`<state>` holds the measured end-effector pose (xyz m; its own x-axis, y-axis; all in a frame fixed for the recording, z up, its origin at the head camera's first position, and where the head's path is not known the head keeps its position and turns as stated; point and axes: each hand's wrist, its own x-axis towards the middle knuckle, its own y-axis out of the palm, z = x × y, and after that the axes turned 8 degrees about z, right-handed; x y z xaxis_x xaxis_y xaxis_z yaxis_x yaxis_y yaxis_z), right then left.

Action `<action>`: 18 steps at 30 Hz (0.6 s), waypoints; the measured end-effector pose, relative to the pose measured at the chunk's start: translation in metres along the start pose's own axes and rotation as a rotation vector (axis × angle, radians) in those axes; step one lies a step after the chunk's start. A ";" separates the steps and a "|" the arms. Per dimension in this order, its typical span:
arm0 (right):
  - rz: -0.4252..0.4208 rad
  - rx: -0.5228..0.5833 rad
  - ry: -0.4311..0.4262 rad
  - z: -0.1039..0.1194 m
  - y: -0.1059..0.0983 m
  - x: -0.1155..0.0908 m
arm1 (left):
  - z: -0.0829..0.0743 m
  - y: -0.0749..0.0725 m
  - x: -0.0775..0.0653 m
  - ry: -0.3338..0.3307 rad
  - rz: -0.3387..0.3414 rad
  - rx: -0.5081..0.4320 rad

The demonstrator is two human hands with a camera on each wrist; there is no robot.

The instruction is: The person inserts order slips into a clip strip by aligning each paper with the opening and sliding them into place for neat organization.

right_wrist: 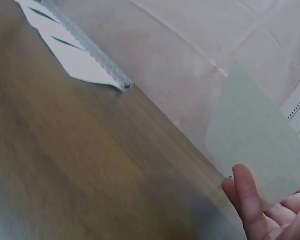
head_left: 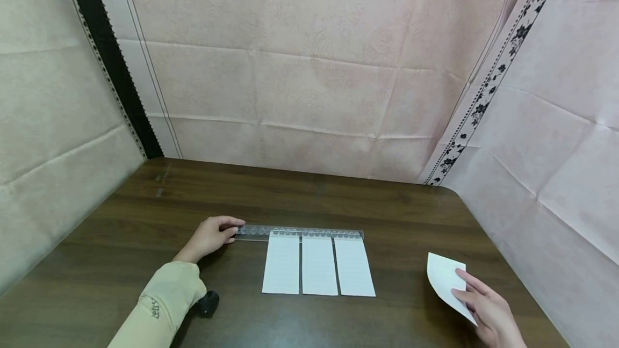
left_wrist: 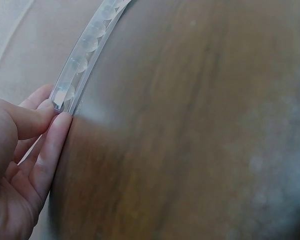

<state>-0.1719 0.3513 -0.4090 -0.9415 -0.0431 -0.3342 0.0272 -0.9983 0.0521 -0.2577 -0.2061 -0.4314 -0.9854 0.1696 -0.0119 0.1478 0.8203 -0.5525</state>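
My left hand [head_left: 211,239] pinches the left end of a clear plastic ticket rail [head_left: 255,233] between thumb and fingers. Round clear beads show inside the rail [left_wrist: 91,43] in the left wrist view. Three lined white paper slips [head_left: 319,270] lie side by side, their top edges tucked under the rail with narrow gaps between them. Off to the right, my right hand [head_left: 489,305] holds another white paper slip [head_left: 444,279] by its right edge; the slip is tilted and slightly bent. It fans out beyond the fingers [right_wrist: 247,192] in the right wrist view.
Everything rests on or over a dark brown wooden table [head_left: 232,310]. Pale cloth [head_left: 309,85] hangs behind it and along both sides, with a flowered border [head_left: 476,114] at the right corner. A small black device [head_left: 208,304] sits at the left wrist.
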 end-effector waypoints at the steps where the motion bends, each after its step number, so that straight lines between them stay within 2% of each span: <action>1: 0.004 0.010 -0.010 0.000 0.002 0.001 | 0.000 0.000 0.000 -0.002 -0.001 0.001; 7: 0.000 0.065 -0.065 0.002 0.015 0.006 | 0.000 0.000 0.001 -0.001 -0.005 0.001; 18: -0.029 0.101 -0.064 0.008 0.038 0.013 | 0.001 0.000 0.001 -0.003 -0.003 0.011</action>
<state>-0.1856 0.3134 -0.4037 -0.9610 -0.0088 -0.2763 -0.0310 -0.9897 0.1395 -0.2584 -0.2066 -0.4325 -0.9862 0.1653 -0.0128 0.1439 0.8149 -0.5614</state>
